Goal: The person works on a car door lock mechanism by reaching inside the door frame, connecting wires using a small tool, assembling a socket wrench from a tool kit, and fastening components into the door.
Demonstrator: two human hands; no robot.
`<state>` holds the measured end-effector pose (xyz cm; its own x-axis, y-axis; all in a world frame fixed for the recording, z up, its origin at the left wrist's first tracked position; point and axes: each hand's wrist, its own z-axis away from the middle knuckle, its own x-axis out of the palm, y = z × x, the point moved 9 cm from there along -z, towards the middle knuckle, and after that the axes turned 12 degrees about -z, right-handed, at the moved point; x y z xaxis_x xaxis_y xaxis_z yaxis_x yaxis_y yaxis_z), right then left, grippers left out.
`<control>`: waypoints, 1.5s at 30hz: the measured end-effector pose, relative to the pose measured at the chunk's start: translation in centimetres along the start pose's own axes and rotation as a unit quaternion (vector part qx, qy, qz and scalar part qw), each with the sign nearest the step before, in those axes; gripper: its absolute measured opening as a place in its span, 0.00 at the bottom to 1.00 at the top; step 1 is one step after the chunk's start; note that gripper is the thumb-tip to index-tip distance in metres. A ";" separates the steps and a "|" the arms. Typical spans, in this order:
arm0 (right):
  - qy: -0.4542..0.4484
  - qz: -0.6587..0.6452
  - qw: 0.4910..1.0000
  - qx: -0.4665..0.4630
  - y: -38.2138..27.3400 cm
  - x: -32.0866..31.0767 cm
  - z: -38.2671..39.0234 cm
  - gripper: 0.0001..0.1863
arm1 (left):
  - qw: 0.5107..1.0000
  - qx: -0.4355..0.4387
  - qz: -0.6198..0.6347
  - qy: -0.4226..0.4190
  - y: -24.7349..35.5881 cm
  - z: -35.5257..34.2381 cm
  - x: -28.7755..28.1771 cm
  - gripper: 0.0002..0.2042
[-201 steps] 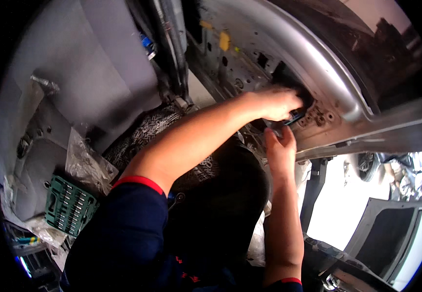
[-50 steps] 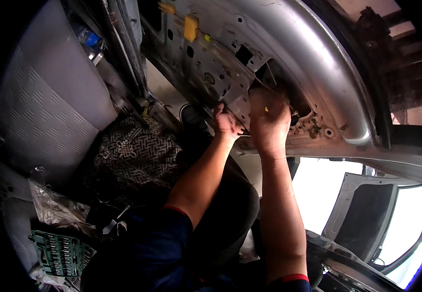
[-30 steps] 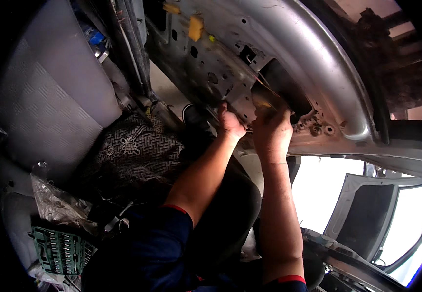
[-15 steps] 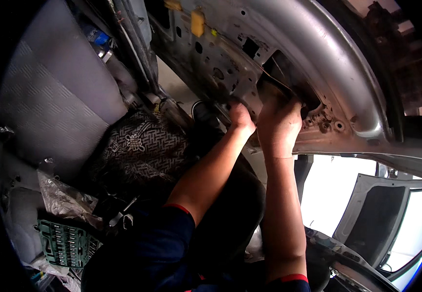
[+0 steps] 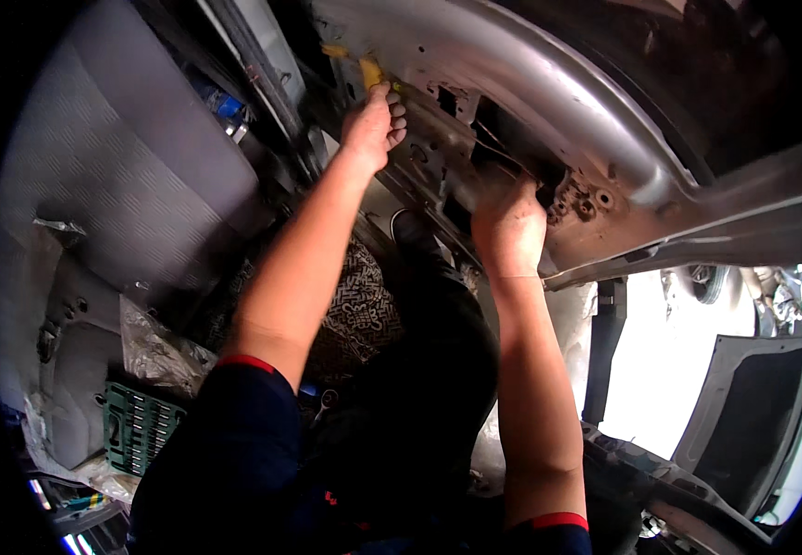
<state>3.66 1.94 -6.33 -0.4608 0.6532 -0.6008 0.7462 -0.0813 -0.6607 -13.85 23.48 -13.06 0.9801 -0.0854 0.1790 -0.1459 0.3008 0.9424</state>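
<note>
The inner metal frame of a silver car door (image 5: 586,111) has holes, a large cutout and a thin wire or cable across that cutout. My left hand (image 5: 370,129) is at the upper left of the door, fingers curled at a yellow foam piece (image 5: 369,71); what they hold, if anything, is unclear. My right hand (image 5: 509,227) reaches into the dark cutout, its fingertips hidden, beside a cluster of rusty bolt holes (image 5: 586,203).
At left are a grey seat (image 5: 132,139), plastic wrapping (image 5: 160,342) and a green socket-set case (image 5: 139,427). A patterned mat (image 5: 354,305) and a dark shoe (image 5: 412,231) lie below the door. Another open car door (image 5: 743,416) appears at lower right.
My left hand has moved up and left from beside my right hand to the yellow foam piece. My right hand stays at the cutout, while the view has shifted slightly.
</note>
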 end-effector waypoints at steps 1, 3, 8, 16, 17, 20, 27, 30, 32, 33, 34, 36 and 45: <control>-0.015 0.026 0.999 -0.025 -0.1 0.4 -0.1 0.16 | 0.998 -0.024 -0.043 -0.025 0.5 -0.3 0.0 0.18; -0.017 0.005 1.000 -0.021 0.4 0.5 0.2 0.15 | 0.996 -0.034 -0.062 -0.047 1.5 -0.8 -0.2 0.16; -0.025 -0.024 0.999 0.015 0.9 0.4 0.3 0.13 | 0.987 -0.055 -0.150 -0.028 2.9 -1.7 -0.8 0.09; -0.049 -0.053 0.996 0.058 0.1 -0.9 0.4 0.14 | 0.971 -0.120 -0.179 -0.101 4.4 -1.2 -0.3 0.09; -0.055 -0.055 0.995 0.064 0.1 -0.9 0.4 0.14 | 0.972 -0.118 -0.171 -0.112 4.3 -1.0 -0.2 0.09; -0.069 -0.052 0.994 0.075 0.4 -0.8 0.4 0.14 | 0.973 -0.118 -0.158 -0.120 3.7 -1.0 0.2 0.09; -0.062 -0.062 0.995 0.055 0.3 -0.8 0.4 0.17 | 0.993 -0.059 -0.065 -0.083 2.8 -0.6 0.7 0.08; -0.061 -0.054 0.995 0.050 0.3 -0.7 0.4 0.17 | 0.991 -0.015 -0.093 -0.100 2.8 -0.2 1.1 0.08; -0.060 -0.053 0.996 0.049 0.4 -0.5 0.4 0.17 | 0.988 -0.005 -0.126 -0.089 2.8 -0.5 1.1 0.07; -0.058 -0.055 0.996 0.049 0.5 -0.5 0.4 0.17 | 0.988 -0.004 -0.128 -0.087 2.7 -0.7 1.2 0.07; -0.056 -0.056 0.996 0.050 0.6 -0.4 0.4 0.17 | 0.987 -0.003 -0.131 -0.089 2.7 -0.9 1.3 0.07; -0.046 -0.049 0.997 0.042 0.6 -0.3 0.5 0.16 | 0.990 -0.021 -0.122 -0.073 2.4 -1.4 1.2 0.06; -0.039 -0.027 0.999 0.005 0.6 -0.1 0.8 0.13 | 0.992 0.005 -0.105 -0.065 2.8 -0.8 2.4 0.01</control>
<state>3.78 1.18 -7.01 -0.5373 0.5958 -0.5970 0.7139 -0.0557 -0.6981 -11.84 24.84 -10.21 0.9633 -0.2680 0.0119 0.0586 0.2533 0.9656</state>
